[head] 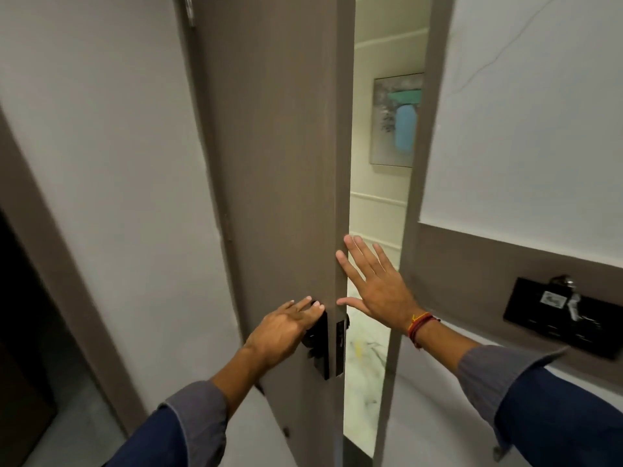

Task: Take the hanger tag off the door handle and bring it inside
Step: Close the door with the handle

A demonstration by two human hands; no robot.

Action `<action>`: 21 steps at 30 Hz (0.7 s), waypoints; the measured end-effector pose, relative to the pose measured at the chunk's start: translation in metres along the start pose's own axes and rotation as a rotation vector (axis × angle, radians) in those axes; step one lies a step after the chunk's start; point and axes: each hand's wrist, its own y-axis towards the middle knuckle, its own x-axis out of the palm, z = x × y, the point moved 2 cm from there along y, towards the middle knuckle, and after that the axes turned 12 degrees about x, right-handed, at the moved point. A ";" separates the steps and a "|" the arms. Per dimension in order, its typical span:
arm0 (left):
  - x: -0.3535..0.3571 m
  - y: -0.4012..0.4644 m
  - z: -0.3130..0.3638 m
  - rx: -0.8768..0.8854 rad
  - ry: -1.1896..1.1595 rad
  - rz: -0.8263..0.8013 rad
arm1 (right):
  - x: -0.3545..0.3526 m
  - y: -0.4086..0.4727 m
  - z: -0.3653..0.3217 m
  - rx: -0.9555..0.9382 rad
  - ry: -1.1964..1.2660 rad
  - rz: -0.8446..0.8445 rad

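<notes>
A grey-brown door [279, 163] stands partly ajar, its free edge turned toward me. My left hand [283, 332] rests on the black handle and lock plate [320, 348] on the inner face, fingers curled over its top. My right hand [374, 284] is open with fingers spread, its fingertips against the door's edge just above the latch plate [340, 348]. No hanger tag shows in view; the outer side of the door is hidden.
Through the gap I see a corridor with a marble floor [364, 365] and a framed picture [397, 119] on a cream wall. The door frame [414, 197] stands right of the gap. A black switch panel [566, 318] with a key card sits on the right wall.
</notes>
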 end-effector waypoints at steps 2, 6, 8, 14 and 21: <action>0.012 0.027 -0.001 0.041 -0.015 0.021 | 0.002 -0.001 0.020 0.039 -0.068 -0.007; 0.035 0.086 0.005 0.065 -0.075 0.064 | 0.010 0.000 0.060 0.080 -0.253 -0.054; 0.045 0.115 0.008 0.048 -0.095 0.065 | 0.016 0.003 0.074 0.122 -0.318 -0.089; 0.062 0.181 0.009 0.048 -0.023 -0.022 | 0.023 0.016 0.102 0.113 -0.542 -0.165; 0.073 0.206 0.000 0.072 -0.013 -0.085 | 0.029 0.037 0.094 0.120 -0.608 -0.272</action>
